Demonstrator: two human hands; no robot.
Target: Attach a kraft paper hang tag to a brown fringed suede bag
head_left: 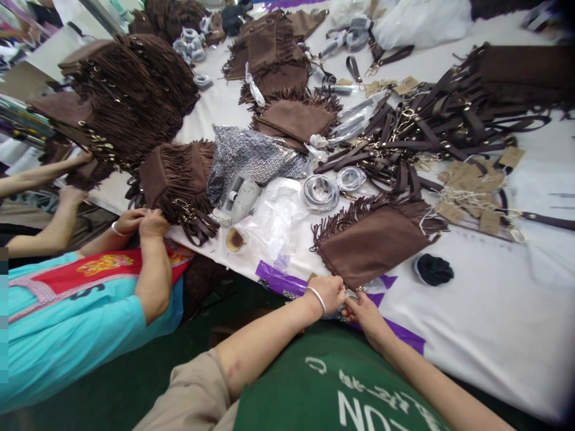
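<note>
At the near edge of the white table [485,311], the person's left hand [330,293] and right hand [365,311] meet, fingers pinched together on the lower corner of a brown fringed suede bag [372,239], where a bit of clear plastic shows; both hands are closed on that corner, though what exactly sits between the fingertips is too small to tell. A silver bangle [317,298] rings the left wrist. The bag lies flat just at 12 o'clock from the hands, fringe pointing toward 10 o'clock, partly over a purple strip [278,280] running along the table edge.

At 3 o'clock from the bag rests a small dark round item [433,269]. At 1 o'clock a heap of dark brown straps [431,131] spreads out, with kraft paper tags [471,191] beside it. At 11 o'clock sit coiled grey cords [320,193], clear plastic bags [274,221] and a grey tape dispenser [242,197].

At 9 o'clock a co-worker in a turquoise top has both hands [144,222] on another fringed bag [177,179]. Farther at 10 o'clock a tall pile of fringed bags [130,96] stands
</note>
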